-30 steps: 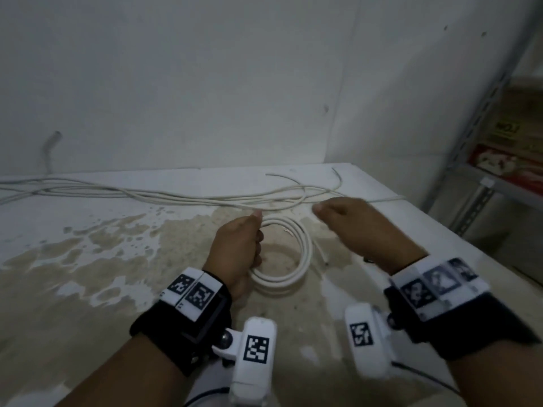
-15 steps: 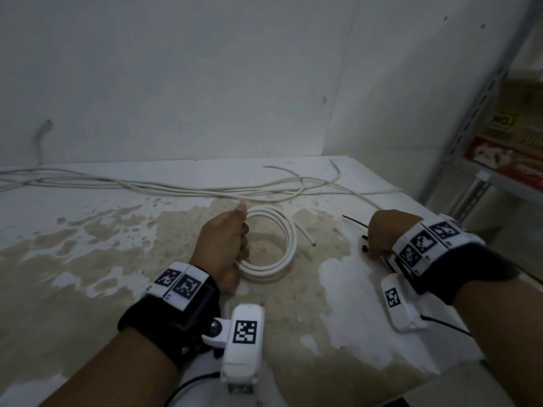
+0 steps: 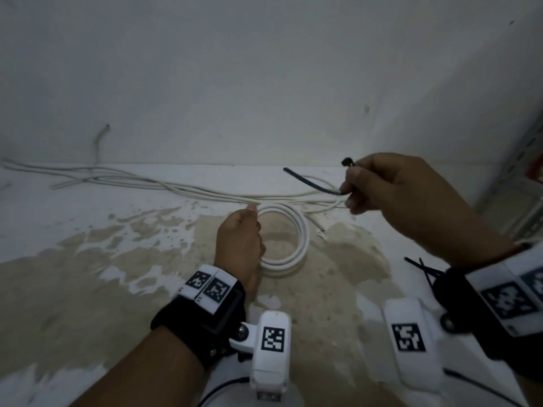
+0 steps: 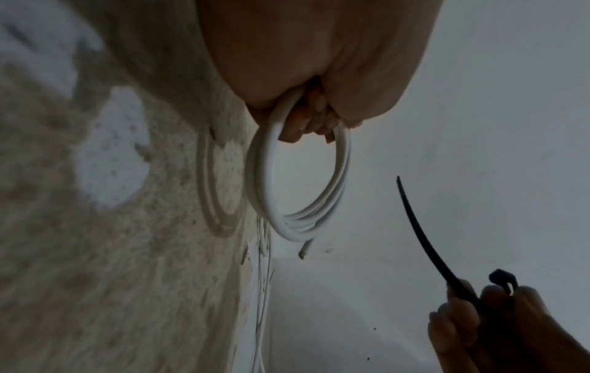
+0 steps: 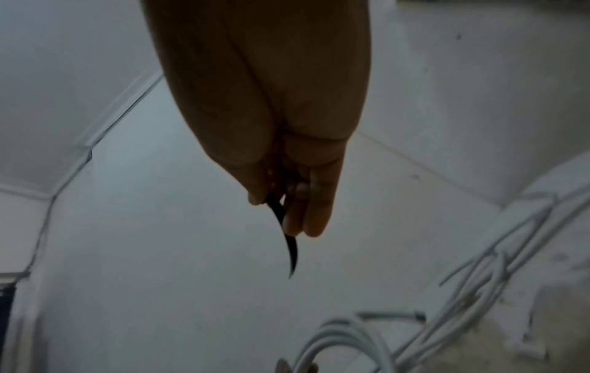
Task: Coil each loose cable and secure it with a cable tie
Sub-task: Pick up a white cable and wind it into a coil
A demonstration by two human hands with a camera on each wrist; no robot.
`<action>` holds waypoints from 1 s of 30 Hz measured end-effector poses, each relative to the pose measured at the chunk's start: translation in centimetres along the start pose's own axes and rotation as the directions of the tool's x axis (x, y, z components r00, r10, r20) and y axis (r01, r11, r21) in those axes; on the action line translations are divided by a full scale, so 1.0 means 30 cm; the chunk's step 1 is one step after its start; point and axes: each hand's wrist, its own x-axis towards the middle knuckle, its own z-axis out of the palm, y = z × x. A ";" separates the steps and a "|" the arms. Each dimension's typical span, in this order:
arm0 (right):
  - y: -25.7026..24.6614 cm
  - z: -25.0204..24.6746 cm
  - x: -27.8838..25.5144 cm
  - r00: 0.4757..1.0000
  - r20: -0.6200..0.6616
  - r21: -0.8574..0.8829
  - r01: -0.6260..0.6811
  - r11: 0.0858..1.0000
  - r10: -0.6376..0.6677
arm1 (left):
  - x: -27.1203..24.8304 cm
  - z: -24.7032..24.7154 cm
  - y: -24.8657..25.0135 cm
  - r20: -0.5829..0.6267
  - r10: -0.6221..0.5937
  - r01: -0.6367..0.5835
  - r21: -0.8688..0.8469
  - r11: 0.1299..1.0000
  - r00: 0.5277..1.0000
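Note:
A white cable wound into a coil [image 3: 296, 236] hangs from my left hand [image 3: 239, 239], whose fingers curl round its left side; the left wrist view shows the coil [image 4: 271, 191] lifted off the table with its loose end pointing down. To the right and a little higher, my right hand [image 3: 390, 186] pinches a black cable tie [image 3: 311, 182]; the strip points left toward the coil and its head sticks up above the fingers. The right wrist view shows the cable tie [image 5: 287, 242] curving out past my fingertips [image 5: 300, 222].
Several loose white cables [image 3: 152, 186] run along the back of the stained white table [image 3: 88, 283] near the wall. More black cable ties [image 3: 426, 270] lie at the table's right side by my right wrist. A metal shelf rack [image 3: 526, 160] stands at the far right.
My right hand went right to the pile of ties, picked one up and brought it up and left toward the coil. My left hand has kept hold of the coil.

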 end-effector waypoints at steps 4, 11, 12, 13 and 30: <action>-0.015 0.088 -0.021 0.992 0.113 0.138 -0.073 0.988 0.058 | 0.022 -0.022 0.014 -0.122 0.022 -0.017 0.037 0.999 0.992; 0.030 0.258 0.009 0.981 0.136 0.203 -0.164 0.965 0.138 | 0.020 -0.029 0.022 -0.059 0.046 -0.046 -0.006 0.999 0.997; 0.037 0.281 0.017 0.986 0.103 0.235 -0.150 0.960 0.128 | 0.015 -0.025 0.024 -0.022 0.043 -0.044 -0.018 0.999 0.999; 0.042 0.300 0.024 0.990 0.081 0.274 -0.135 0.952 0.117 | 0.011 -0.021 0.026 0.018 0.047 -0.046 -0.022 0.999 0.999; 0.079 0.325 0.050 0.999 0.012 0.128 0.040 0.991 -0.042 | -0.008 -0.037 0.050 0.311 0.073 -0.142 0.204 0.969 0.947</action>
